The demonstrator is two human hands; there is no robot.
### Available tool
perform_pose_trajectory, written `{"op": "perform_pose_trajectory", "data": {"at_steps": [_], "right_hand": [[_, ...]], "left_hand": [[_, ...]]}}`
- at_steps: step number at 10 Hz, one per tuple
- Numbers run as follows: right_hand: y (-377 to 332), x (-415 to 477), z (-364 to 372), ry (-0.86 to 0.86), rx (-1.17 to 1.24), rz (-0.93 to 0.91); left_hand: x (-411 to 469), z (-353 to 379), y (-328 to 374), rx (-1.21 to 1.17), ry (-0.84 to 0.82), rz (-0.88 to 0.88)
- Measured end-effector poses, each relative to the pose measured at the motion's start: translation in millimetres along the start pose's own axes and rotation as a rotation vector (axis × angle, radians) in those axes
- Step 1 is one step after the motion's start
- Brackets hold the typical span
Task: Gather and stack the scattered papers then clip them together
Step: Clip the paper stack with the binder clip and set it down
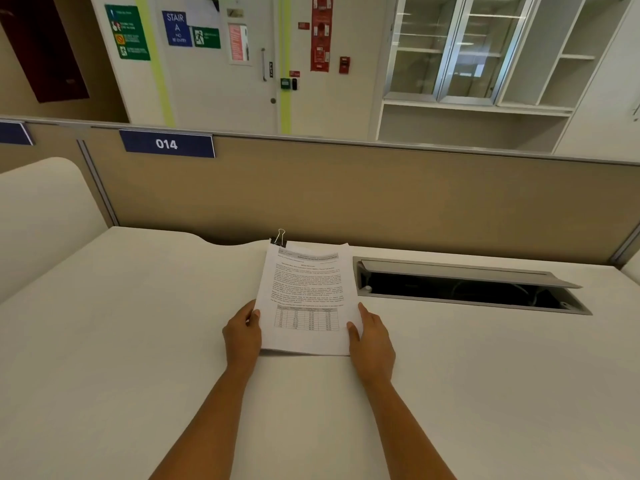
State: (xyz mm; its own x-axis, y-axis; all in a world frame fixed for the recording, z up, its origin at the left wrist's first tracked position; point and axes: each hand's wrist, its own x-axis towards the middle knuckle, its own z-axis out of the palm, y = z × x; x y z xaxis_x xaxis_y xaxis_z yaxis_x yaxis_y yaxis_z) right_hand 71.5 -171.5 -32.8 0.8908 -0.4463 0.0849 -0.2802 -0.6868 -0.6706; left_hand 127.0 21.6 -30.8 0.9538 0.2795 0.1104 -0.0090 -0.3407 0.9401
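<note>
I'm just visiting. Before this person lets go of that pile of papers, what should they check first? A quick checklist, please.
1. All sheets in one stack of papers: ok, none lie loose on the visible desk.
2. Grip: ok, the left hand holds the left edge and the right hand the right edge.
3. Binder clip at the far left corner: ok.
4. Clip bites every sheet: cannot tell.
5. Edges squared: not ok, the far edge looks stepped.
6. Open cable hatch beside the stack: ok, no sheet hangs over it.

papers (308, 289): white, black print, gridded chart | clip (279, 240): black, seemingly silver loops | desk (138, 341): off-white | partition (381, 202): tan
</note>
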Motion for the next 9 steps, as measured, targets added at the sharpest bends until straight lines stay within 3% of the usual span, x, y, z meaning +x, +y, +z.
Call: {"op": "perform_pose_trajectory", "data": {"at_steps": [5,7,9], "right_hand": [[1,20,10,0.059,-0.303,-0.062],[-3,12,10,0.094,-0.285,-0.106],[1,-8,8,0.173,-0.235,-0.175]], "left_hand": [[30,18,-7,0.104,0.084,0.117],[9,22,-10,0.386,0.021,0.197],[-12,21,-21,0.543,-0.019,0.403]]}}
